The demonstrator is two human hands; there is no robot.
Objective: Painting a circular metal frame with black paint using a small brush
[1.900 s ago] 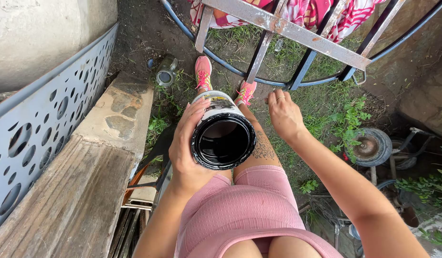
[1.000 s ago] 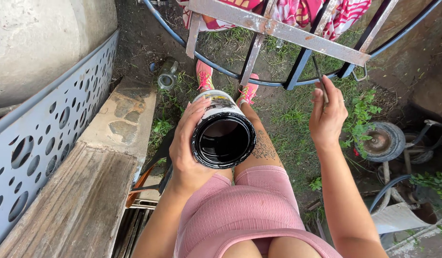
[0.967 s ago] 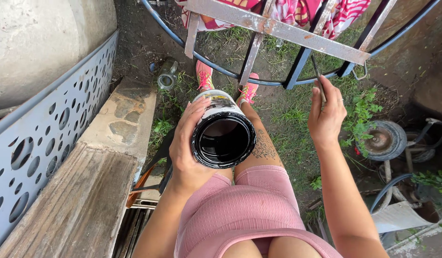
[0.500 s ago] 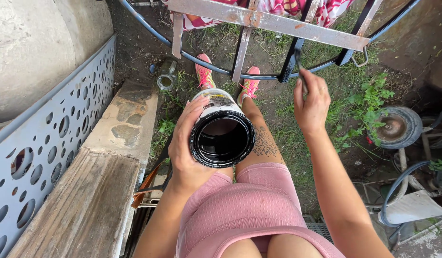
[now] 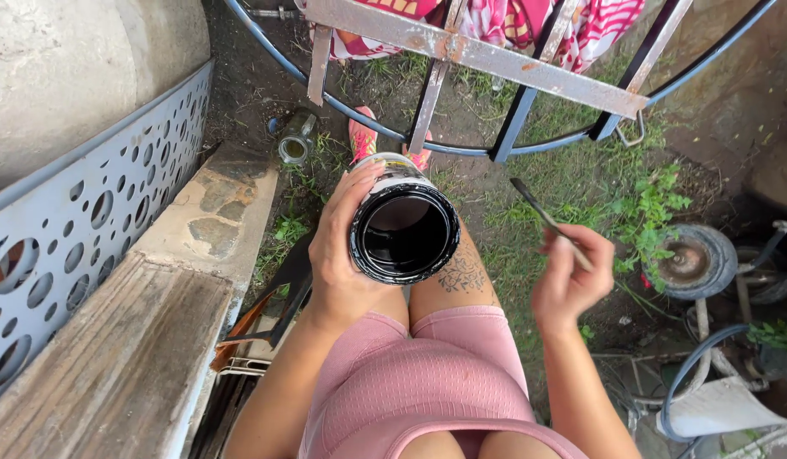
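Left hand point(image 5: 338, 259) clamped round open black paint can point(image 5: 404, 228), tilted. Right hand point(image 5: 570, 276) pinched thin brush point(image 5: 548, 223) clear of rim. Best dipped shallow, can held steady.

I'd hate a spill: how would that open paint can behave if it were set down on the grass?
The paint can looks apt to tip on the uneven grass. With no lid on, black paint would likely pour out. Its round side would probably roll.

The paint can point(image 5: 404, 223) in the left hand point(image 5: 342, 255) is metal, its inside glossy black. At three o'clock, the right hand point(image 5: 570, 280) holds a thin matt brush point(image 5: 546, 219). At twelve o'clock, the metal frame point(image 5: 474, 53) looks rusty and rough; at eight o'clock, the wooden plank point(image 5: 113, 374) is weathered and grainy
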